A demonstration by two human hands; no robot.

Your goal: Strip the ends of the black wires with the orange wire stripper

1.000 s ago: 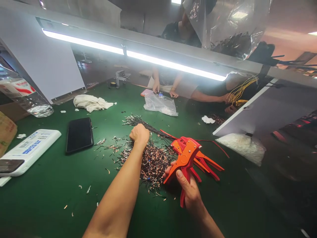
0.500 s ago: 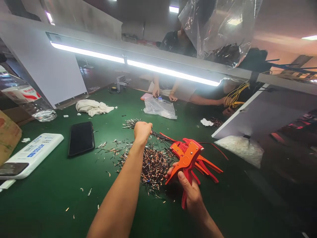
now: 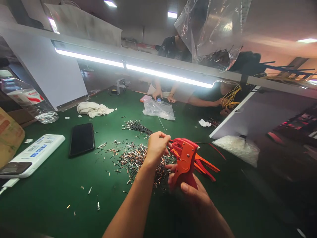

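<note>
Since the earlier frames the left hand has left the bundle of dark wires on the green counter and come back to the head of the orange wire stripper, its fingers now pinched on a thin wire that rises from the stripper's head toward the far side of the counter. The right hand has kept its fingers wrapped around the stripper's handles, though the tool now stands more upright, just right of the heap of copper-tipped offcuts. A black phone lies well to the left of that heap, and a clear plastic bag beyond it.
</note>
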